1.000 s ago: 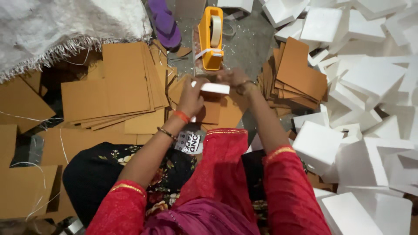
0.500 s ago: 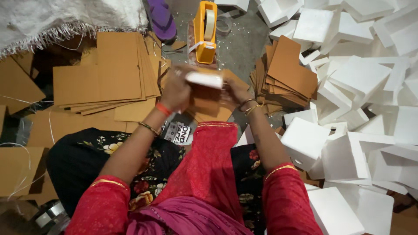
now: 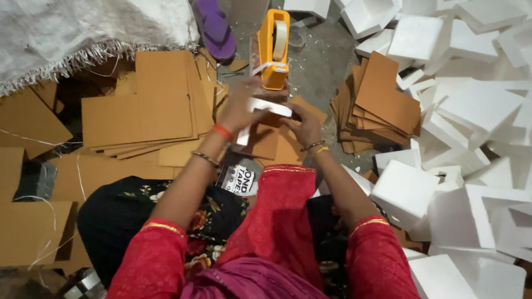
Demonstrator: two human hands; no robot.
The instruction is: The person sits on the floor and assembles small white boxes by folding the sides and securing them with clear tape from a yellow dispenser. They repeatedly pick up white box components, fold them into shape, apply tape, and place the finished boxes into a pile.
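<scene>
Both hands are up in the middle of the shot, working on a small white foam piece (image 3: 269, 106) held over the cardboard. The left hand (image 3: 239, 108) has its fingers curled around the left end of it, and the right hand (image 3: 303, 123) grips the right end from below – so both are closed on the same piece. It sits just in front of the orange tape dispenser (image 3: 274, 50), which stands upright on the floor with a strip of tape across its front; the left hand is almost touching the dispenser's base.

To the left there's a messy stack of brown cardboard sheets (image 3: 144, 108), and a smaller fanned pile of cardboard squares (image 3: 382, 102) to the right. The whole right side is heaped with white foam blocks (image 3: 465, 111) – loads of them, tipped every which way. A purple sandal (image 3: 213, 27) lies at the top near the dispenser, and a white woven sack (image 3: 83, 30) fills the top left corner.
</scene>
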